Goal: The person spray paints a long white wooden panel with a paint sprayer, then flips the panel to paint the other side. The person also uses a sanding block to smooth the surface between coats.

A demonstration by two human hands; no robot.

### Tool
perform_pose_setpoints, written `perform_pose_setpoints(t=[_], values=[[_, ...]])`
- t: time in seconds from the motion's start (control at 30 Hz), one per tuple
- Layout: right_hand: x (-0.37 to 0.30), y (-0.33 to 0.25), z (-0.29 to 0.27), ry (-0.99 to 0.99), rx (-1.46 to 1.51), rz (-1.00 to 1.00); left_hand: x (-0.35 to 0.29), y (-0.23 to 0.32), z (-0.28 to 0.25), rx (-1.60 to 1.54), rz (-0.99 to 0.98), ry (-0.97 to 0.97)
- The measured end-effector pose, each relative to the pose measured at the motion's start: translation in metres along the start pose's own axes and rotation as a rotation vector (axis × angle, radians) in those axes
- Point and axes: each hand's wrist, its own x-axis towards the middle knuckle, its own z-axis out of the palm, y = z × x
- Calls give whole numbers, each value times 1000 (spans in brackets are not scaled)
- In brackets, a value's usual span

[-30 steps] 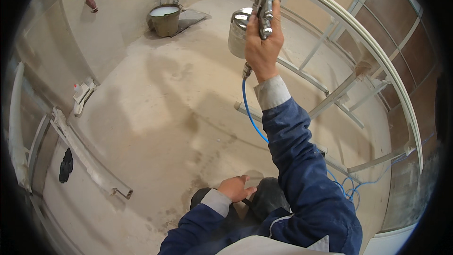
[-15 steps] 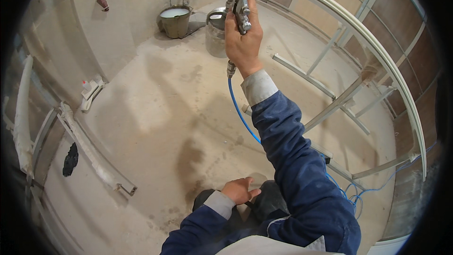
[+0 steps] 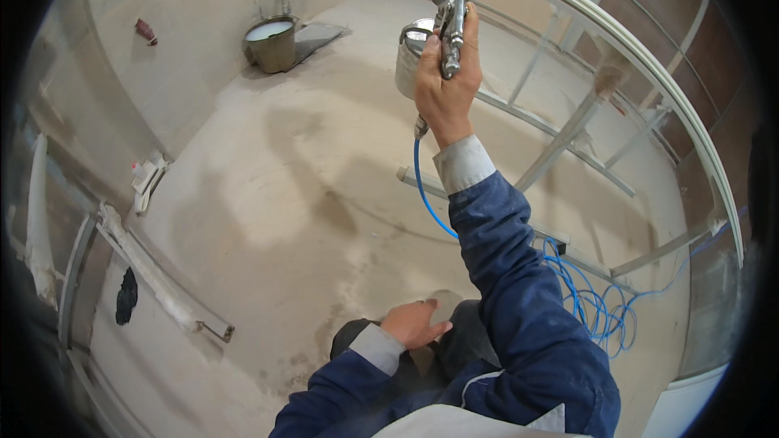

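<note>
In the head view the right hand is raised at arm's length, clenched round the grip of a metal spray gun whose cup sits just left of the fingers, its contents hidden; a blue hose drops from below the hand. Beyond and left of it a bucket holds pale liquid. The left hand rests loosely open on a small pale piece at the knee.

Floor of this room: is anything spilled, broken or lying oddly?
Nothing looks spilled or broken. A blue hose lies in loose coils by the metal frame, trailing from the spray gun in the right hand.
</note>
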Motion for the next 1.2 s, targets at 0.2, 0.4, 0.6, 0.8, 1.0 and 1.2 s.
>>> perform_pose_setpoints(t=[0.2, 0.4, 0.6, 0.8, 1.0, 1.2], values=[[7, 10, -104, 77, -135, -49, 16, 39, 14, 76, 19, -92], [16, 17, -235, 175, -281, -53, 41, 68, 31, 153, 53, -154], [34, 12, -380, 310, -328, 174, 62, 89, 51, 196, -58, -236], [103, -45, -501, 323, -392, 279, 57, 149, 57, 124, -208, -355], [207, -145, -560, 374, -444, 625, 69, 343, 85, 6, 339, 70], [346, -237, -596, 483, -384, 848, 33, 497, 102, -225, 235, -346]])
